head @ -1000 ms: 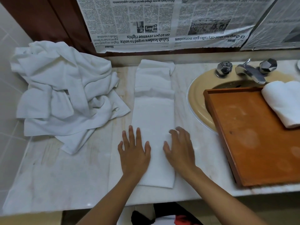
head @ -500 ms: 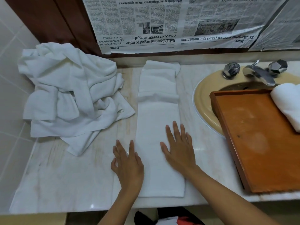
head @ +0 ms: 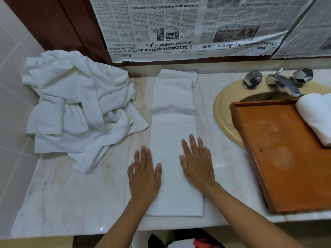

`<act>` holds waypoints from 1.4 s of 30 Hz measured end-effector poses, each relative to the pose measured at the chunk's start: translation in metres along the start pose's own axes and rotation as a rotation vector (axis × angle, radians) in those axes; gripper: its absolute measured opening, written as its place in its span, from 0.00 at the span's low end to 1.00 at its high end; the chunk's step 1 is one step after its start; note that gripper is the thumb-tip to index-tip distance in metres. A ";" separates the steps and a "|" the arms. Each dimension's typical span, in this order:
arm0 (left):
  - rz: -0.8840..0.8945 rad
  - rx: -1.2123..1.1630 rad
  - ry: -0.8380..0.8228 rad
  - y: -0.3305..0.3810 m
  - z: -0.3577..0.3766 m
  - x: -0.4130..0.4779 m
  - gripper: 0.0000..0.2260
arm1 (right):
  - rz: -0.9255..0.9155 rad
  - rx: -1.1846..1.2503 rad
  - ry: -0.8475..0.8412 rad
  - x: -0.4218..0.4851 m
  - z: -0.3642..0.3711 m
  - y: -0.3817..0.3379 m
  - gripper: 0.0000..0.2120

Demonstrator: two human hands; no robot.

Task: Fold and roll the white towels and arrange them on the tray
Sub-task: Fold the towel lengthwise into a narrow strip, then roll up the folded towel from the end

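1. Fingers (head: 143,154) of the left hand (head: 144,176) lie straight and slightly spread, palm down. They straddle the left long edge of the long, narrow, folded white terry towel strip (head: 174,131), with the thumb on the cloth and the outer fingers over the pale marble bench (head: 71,203). They pinch nothing.
2. The right hand (head: 198,167) matches it: flat fingers (head: 193,144), a little apart, pressing the strip along its right long edge and curled round nothing.
3. The strip lies mid-bench. Its long axis runs from the near edge straight away to the back edge, where the far end bunches against the wall ledge. A cross ridge shows beyond the middle.
4. The near short end sits just inside the near edge, behind both palms and close to the wrists. Both hands are about equally near it. As I judge it, rolling calls for the hands to draw back to that end, curl under it and roll away along the axis. The loose far end may skew the roll.
5. The rectangular orange-brown wooden tray (head: 286,158) rests over the beige oval sink (head: 222,108) at the right end of the bench. It is nearer the right hand and carries one rolled white towel (head: 317,117) at its far right side.
6. A crumpled heap of white towels (head: 77,108) waits at the back left corner, nearer the left hand.
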State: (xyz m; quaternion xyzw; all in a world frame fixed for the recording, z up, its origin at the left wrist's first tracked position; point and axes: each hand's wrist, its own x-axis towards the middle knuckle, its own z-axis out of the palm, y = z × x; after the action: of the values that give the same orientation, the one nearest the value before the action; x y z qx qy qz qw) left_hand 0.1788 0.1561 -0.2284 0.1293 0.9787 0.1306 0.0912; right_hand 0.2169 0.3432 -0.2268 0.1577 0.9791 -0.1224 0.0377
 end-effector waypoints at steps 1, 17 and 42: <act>-0.008 -0.019 -0.029 -0.003 -0.003 -0.003 0.34 | 0.038 -0.001 -0.008 -0.001 -0.003 -0.002 0.29; 0.244 -0.230 -0.014 -0.072 -0.001 -0.125 0.24 | 0.252 0.472 0.154 -0.122 -0.003 0.003 0.24; 0.491 -0.118 0.162 -0.026 -0.003 -0.125 0.17 | 0.121 0.422 0.192 -0.167 -0.021 -0.004 0.06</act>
State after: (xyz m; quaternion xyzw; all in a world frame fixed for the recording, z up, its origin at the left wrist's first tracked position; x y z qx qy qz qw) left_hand 0.2909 0.0966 -0.2152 0.3465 0.9128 0.2158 -0.0143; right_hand 0.3733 0.2944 -0.1863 0.2313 0.9197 -0.3064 -0.0820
